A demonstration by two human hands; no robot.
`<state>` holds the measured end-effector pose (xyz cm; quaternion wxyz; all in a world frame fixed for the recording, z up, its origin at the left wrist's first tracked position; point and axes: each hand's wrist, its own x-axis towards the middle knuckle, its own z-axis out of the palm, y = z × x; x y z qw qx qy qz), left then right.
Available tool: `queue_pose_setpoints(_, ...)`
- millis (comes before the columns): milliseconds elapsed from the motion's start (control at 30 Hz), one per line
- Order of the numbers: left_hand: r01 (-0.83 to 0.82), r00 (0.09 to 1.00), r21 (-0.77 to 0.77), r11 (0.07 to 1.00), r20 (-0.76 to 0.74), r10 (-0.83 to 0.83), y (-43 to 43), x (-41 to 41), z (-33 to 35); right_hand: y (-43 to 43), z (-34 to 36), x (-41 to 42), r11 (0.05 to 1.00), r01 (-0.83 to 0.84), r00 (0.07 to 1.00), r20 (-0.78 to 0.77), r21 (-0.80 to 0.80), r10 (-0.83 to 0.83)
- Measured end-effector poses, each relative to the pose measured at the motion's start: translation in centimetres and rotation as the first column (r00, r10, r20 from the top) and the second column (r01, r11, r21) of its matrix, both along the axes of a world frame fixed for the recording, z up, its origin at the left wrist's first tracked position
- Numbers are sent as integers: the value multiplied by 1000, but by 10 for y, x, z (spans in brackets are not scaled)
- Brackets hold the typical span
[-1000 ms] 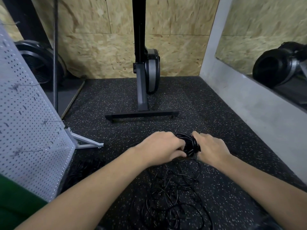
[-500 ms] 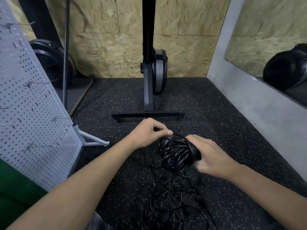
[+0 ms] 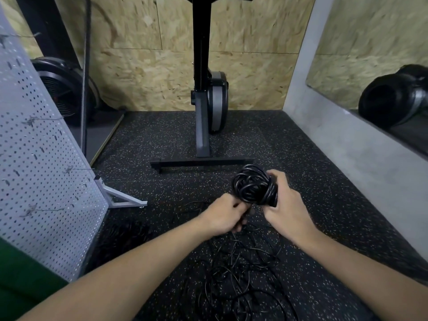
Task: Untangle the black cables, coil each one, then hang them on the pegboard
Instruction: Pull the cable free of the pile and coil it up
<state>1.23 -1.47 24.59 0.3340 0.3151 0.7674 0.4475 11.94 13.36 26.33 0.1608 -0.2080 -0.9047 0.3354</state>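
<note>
Right hand (image 3: 287, 208): fingers wrapped round black cable coil (image 3: 253, 187).
Left hand (image 3: 223, 216): fist closed on that coil's lower end.
Floor (image 3: 162, 140): loose cable tangle (image 3: 234, 281).

Glossy black cable coil (image 3: 254, 186), speckled rubbery floor (image 3: 301, 158), perforated matt metal pegboard (image 3: 46, 158), rough chipboard wall (image 3: 143, 77)

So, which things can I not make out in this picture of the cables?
Head view, the only one:
1. How many cables form the tangle: strands cross, and the bottom edge cuts them.
2. Where the strand in the left hand leads: curled fingers cover it.
3. The coil's far side: the right hand gripping it hides it.
4. The dark heap at the pegboard's foot: too dim.
</note>
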Motion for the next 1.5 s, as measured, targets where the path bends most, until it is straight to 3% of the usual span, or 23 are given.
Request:
queue_pose_setpoints(67,-81,994,-23,996,-74,79,6,13,1,-1,2,0,999,27,999,34,38,-28)
queue_pose_setpoints(200,-264,964,58,963,-1,264,11,29,10,2,3,-1,995,97,994,56,14,-98)
queue_pose_setpoints(367,-358,932,176,917,1,363,11,44,21,4,5,-2,992,127,990,55,-13,-126)
queue_pose_setpoints(533,-146,975,308,940,-116,190,5,47,38,9,4,3,995,74,996,-35,-66,-76)
queue_pose_setpoints(633,9,964,304,953,-257,73,3,37,43,7,7,4,996,36,997,-64,-86,-41)
queue_pose_setpoints(733,112,858,242,964,-513,29,1,21,44,4,7,2,997,32,998,-43,-76,-35)
queue_pose_setpoints(800,94,701,228,969,-707,98,-2,14,43,3,7,1,994,35,998,-53,-102,-41)
queue_pose_setpoints(867,50,580,241,969,-797,168,-3,11,43,4,8,0,992,42,997,-53,-116,-49)
queue_pose_setpoints(900,38,561,256,966,-806,191,-3,10,44,4,8,0,992,41,998,-47,-119,-47)
queue_pose_setpoints(1000,33,569,272,962,-796,206,-3,9,48,2,9,1,989,25,999,-32,-146,-30)
queue_pose_setpoints(1333,-63,769,220,974,-612,188,-15,-10,76,-4,19,9,983,-117,993,-49,-143,111)
queue_pose_setpoints(1500,-40,831,117,992,-547,99,-21,-21,80,-3,18,7,974,-190,982,-41,-123,186)
